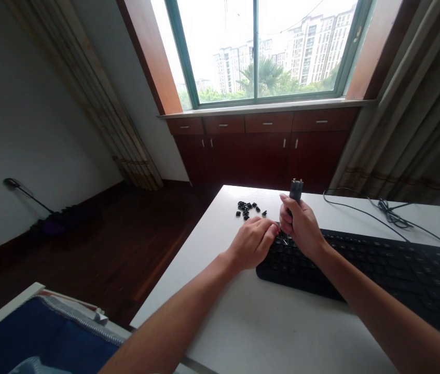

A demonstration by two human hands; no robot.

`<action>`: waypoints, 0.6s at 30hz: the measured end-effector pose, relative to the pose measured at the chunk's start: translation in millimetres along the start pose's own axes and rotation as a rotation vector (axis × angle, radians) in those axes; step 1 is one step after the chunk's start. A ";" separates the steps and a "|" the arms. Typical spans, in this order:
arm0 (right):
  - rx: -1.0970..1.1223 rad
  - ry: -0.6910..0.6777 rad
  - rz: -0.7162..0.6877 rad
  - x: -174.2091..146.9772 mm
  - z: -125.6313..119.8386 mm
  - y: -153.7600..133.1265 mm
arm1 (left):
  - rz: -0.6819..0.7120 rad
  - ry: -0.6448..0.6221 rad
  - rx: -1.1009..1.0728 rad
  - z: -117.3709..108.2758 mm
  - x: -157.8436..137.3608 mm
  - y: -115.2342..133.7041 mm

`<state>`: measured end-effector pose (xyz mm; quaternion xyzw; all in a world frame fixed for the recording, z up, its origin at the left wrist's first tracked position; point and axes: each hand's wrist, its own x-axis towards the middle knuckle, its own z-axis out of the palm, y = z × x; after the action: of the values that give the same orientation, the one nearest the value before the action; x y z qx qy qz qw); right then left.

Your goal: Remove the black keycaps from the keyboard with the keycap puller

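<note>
A black keyboard (379, 270) lies on the white table (251, 322), its left end under my hands. My right hand (301, 223) is closed around the upright black handle of a keycap puller (296, 190). Two small metal prongs stick up from its top, and thin metal wire shows at its lower end over the keys. My left hand (253, 241) is closed at the keyboard's upper left corner, with thumb and fingers against it; the fingertips are partly hidden. Several loose black keycaps (245, 207) lie in a small pile just beyond my left hand.
A black cable (393, 214) lies partly coiled behind the keyboard. The table's left edge drops to a dark wooden floor (138, 259). At lower left is a dark blue zipped cloth item (41, 332). Red-brown cabinets (266, 156) stand under the window.
</note>
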<state>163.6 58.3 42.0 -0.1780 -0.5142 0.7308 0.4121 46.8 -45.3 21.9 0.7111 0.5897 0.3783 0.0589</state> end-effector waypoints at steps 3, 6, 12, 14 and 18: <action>0.024 0.048 0.017 -1.0 -1.5 5.0 | -0.010 -0.026 0.032 -0.3 -0.3 0.5; 0.040 0.148 -0.005 0.4 -1.6 8.5 | -0.027 -0.033 0.045 1.1 -0.4 -0.1; 0.068 0.233 -0.048 -0.1 -0.5 18.5 | -0.064 -0.018 0.013 5.0 0.2 -2.3; 0.041 0.231 -0.052 -1.9 0.4 21.3 | -0.067 -0.018 0.001 5.7 0.6 -3.0; 0.038 0.232 -0.056 -4.6 2.5 21.7 | -0.064 -0.015 -0.021 6.1 1.3 -3.7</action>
<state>155.6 50.3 22.8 -0.2391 -0.4540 0.7029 0.4926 47.6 -40.8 16.2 0.6940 0.6079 0.3768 0.0829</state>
